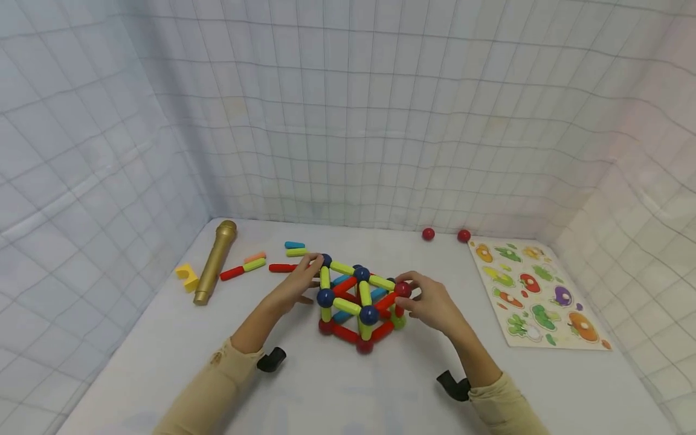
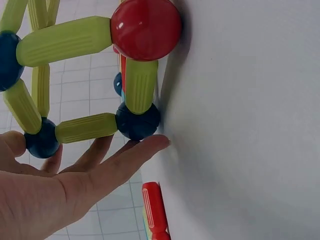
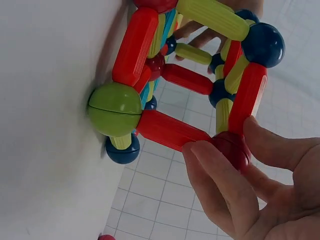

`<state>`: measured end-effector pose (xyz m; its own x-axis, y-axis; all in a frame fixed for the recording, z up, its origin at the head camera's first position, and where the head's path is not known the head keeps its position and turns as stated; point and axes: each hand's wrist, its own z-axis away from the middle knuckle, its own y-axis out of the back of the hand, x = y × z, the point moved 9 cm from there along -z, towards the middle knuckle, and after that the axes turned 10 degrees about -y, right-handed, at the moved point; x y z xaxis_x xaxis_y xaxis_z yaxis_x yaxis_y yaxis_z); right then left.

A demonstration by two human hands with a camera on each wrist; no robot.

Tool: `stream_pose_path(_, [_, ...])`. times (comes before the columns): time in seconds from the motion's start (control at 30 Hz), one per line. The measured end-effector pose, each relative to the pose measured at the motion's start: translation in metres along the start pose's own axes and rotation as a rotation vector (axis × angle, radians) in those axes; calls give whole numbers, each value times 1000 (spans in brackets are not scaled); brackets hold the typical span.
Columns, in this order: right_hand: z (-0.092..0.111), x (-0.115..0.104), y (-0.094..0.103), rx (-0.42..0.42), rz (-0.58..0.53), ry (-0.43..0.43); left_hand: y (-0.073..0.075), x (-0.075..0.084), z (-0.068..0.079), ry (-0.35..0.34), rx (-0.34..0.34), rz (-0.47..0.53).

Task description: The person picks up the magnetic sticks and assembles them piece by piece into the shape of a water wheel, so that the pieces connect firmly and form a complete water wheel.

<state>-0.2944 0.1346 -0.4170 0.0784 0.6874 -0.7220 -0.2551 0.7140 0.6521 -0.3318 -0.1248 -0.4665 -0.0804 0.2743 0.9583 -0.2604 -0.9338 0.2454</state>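
Observation:
A boxy structure of magnetic rods and balls (image 1: 346, 306) stands on the table between both hands. Its top has yellow-green and red rods joined by blue balls and one red ball. At its upper left corner, the left hand (image 1: 298, 284) holds a blue ball (image 2: 42, 138) between thumb and fingers, with another finger stretched along a lower blue ball (image 2: 138, 121). On the opposite side, the right hand (image 1: 434, 302) pinches the red corner ball (image 3: 231, 151), fingertips also touching a red rod (image 3: 172, 130). A green ball (image 3: 115, 109) forms the bottom corner below it.
Loose rods lie left of the structure, including a red rod (image 1: 283, 267) and a blue one (image 1: 295, 245). Further left are a gold microphone (image 1: 215, 263) and yellow blocks (image 1: 187, 277). Two red balls (image 1: 428, 234) sit at the back; a vegetable puzzle board (image 1: 535, 296) lies right.

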Motion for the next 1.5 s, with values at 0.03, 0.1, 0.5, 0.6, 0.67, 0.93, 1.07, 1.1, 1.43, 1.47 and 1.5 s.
stream_pose_path(0.03, [2,1,-2,-5,-24,-11,-1,1,-1,1,-8,-7])
stream_pose_path(0.1, [7,4,-5,-18,-62,-29,-3,1,-2,-2,-28,-21])
stream_pose_path(0.5, [7,50,-32,-327,-315,-280,-7,1,-11,70,-77,86])
stream_pose_path(0.6, [-2,47,-38,-365,-373,-266,-6,-2,-10,111,-60,89])
stream_pose_path(0.67, [-9,43,-39,-377,-390,-257,-6,-4,-8,134,-53,70])
stream_pose_path(0.93, [-42,37,-28,-418,-400,-259,-2,-8,-2,168,-34,32])
stream_pose_path(1.07, [-56,35,-23,-430,-411,-256,0,-6,0,173,-62,10])
stream_pose_path(1.1, [-58,35,-22,-442,-417,-251,1,-6,2,180,-66,5])
stream_pose_path(1.43, [-57,58,-33,-614,-568,-375,5,-32,8,275,-154,200])
stream_pose_path(1.47, [-56,60,-34,-618,-570,-386,6,-34,7,274,-145,200])
stream_pose_path(1.5, [-55,61,-34,-622,-561,-392,7,-35,7,272,-133,181])
